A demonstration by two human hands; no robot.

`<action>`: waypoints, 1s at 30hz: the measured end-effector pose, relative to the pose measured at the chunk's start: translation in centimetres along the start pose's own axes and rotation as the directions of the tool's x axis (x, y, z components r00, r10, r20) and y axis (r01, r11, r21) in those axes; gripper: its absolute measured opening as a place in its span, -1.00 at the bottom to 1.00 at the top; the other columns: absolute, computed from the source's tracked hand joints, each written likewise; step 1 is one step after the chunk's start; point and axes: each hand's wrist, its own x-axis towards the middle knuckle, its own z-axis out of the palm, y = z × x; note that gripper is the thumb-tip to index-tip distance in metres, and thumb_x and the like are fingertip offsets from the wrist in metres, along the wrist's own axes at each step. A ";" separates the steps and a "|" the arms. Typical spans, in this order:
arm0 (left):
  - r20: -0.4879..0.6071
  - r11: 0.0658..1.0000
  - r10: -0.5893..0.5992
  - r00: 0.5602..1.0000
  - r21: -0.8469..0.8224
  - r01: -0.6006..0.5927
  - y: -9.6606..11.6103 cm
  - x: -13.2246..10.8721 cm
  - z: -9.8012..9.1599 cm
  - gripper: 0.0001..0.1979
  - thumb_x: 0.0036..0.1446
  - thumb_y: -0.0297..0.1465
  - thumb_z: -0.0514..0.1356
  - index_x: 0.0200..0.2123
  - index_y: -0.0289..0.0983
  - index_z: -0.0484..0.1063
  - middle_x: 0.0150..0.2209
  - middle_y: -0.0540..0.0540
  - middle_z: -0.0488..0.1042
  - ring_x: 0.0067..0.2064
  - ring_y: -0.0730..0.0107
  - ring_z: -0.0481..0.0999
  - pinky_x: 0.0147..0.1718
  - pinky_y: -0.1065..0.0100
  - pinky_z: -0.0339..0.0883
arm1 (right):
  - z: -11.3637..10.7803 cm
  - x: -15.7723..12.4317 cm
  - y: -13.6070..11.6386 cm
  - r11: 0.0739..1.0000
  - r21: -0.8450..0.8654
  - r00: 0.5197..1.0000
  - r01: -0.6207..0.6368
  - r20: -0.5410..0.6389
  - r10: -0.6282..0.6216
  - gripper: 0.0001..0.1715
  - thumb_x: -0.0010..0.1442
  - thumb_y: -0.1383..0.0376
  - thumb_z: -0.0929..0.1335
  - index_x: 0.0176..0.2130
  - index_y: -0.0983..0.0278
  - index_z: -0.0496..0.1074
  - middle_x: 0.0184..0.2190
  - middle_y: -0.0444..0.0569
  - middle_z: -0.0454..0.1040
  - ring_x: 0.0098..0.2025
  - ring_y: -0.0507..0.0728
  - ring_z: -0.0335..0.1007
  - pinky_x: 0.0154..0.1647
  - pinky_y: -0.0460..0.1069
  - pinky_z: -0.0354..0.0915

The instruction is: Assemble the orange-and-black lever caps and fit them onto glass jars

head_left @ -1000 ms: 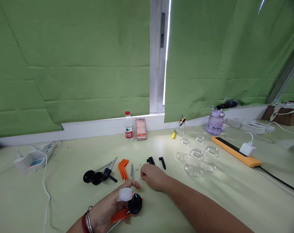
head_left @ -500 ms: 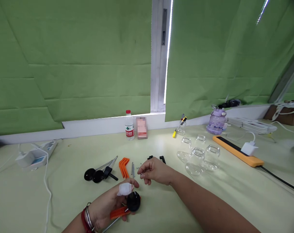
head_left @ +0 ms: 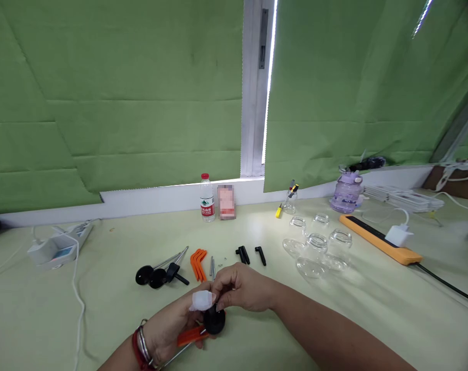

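My left hand [head_left: 172,330] grips a small assembly: a black round knob [head_left: 214,320] on an orange lever [head_left: 189,336] with a metal rod sticking out below. Its thumb wears a white bandage [head_left: 202,300]. My right hand [head_left: 243,291] is pinched closed just above the knob, its fingertips touching the top; whatever it pinches is too small to name. Just beyond the hands lie orange levers [head_left: 197,264], metal pins [head_left: 212,267], tiny screws and black handles [head_left: 249,254]. Left of those lie black knobs with rods [head_left: 156,273].
Several clear glass jars [head_left: 314,247] stand to the right. An orange power strip [head_left: 380,239] with a white charger lies further right. A water bottle [head_left: 207,205], a purple bottle [head_left: 345,191] and a screwdriver [head_left: 286,201] stand by the wall. A white power strip [head_left: 59,245] with cable lies left.
My right hand lifted from the small parts on the table, pinched closed, and came back onto the black knob held in my left hand. The left hand stayed nearly still.
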 end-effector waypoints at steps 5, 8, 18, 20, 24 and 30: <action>0.007 1.000 0.011 1.000 0.005 -0.011 -0.2 0.1 -0.1 -0.66 -0.06 -0.20 0.15 -0.23 -0.25 0.30 -0.36 -0.08 0.40 -0.38 0.31 0.46 -0.60 0.47 0.15 | 0.1 0.1 0.2 0.999 0.029 1.000 -0.014 0.010 0.014 -0.80 -0.16 0.36 0.49 -0.41 0.34 0.52 -0.42 -0.13 0.44 -0.39 -0.01 0.35 -0.31 -0.10 0.29; 0.005 1.000 0.009 1.000 0.005 -0.009 -0.3 0.0 -0.1 -0.69 -0.04 -0.22 0.15 -0.23 -0.25 0.29 -0.37 -0.07 0.40 -0.39 0.32 0.45 -0.59 0.47 0.16 | 0.1 0.2 0.3 0.997 0.059 0.998 -0.053 0.021 0.052 -0.75 -0.20 0.34 0.51 -0.41 0.36 0.51 -0.45 -0.14 0.45 -0.43 -0.03 0.35 -0.35 -0.11 0.28; 0.006 1.000 0.001 1.000 0.003 -0.001 -0.3 -0.1 -0.1 -0.67 -0.07 -0.21 0.18 -0.23 -0.24 0.29 -0.41 -0.06 0.37 -0.39 0.33 0.44 -0.59 0.47 0.14 | 0.2 0.2 1.0 0.978 0.159 0.991 -0.135 0.021 0.133 -0.56 -0.39 0.29 0.58 -0.44 0.38 0.47 -0.47 -0.14 0.46 -0.46 -0.04 0.32 -0.37 -0.10 0.26; 0.005 1.000 0.003 1.000 0.002 -0.003 -0.2 -0.1 0.1 -0.67 -0.08 -0.21 0.17 -0.23 -0.24 0.29 -0.42 -0.06 0.37 -0.39 0.32 0.43 -0.59 0.46 0.14 | 0.2 0.2 1.2 0.970 0.197 0.990 -0.140 0.017 0.140 -0.54 -0.42 0.28 0.58 -0.45 0.38 0.46 -0.47 -0.13 0.46 -0.45 -0.03 0.33 -0.36 -0.09 0.27; -0.004 1.000 -0.006 1.000 0.003 0.006 0.1 -0.3 0.3 -0.65 -0.08 -0.20 0.17 -0.23 -0.24 0.29 -0.41 -0.06 0.37 -0.40 0.32 0.43 -0.59 0.46 0.13 | 0.2 0.3 1.4 0.948 0.271 0.986 -0.165 0.028 0.163 -0.51 -0.46 0.27 0.59 -0.45 0.39 0.46 -0.46 -0.12 0.47 -0.45 -0.03 0.36 -0.35 -0.09 0.28; -0.011 1.000 -0.003 1.000 -0.003 0.003 0.1 -0.2 0.4 -0.66 -0.09 -0.22 0.19 -0.23 -0.24 0.30 -0.42 -0.05 0.37 -0.41 0.33 0.42 -0.60 0.46 0.13 | 0.2 0.4 1.4 0.929 0.316 0.981 -0.192 0.054 0.185 -0.50 -0.48 0.29 0.59 -0.45 0.39 0.47 -0.48 -0.11 0.48 -0.45 -0.02 0.39 -0.36 -0.09 0.29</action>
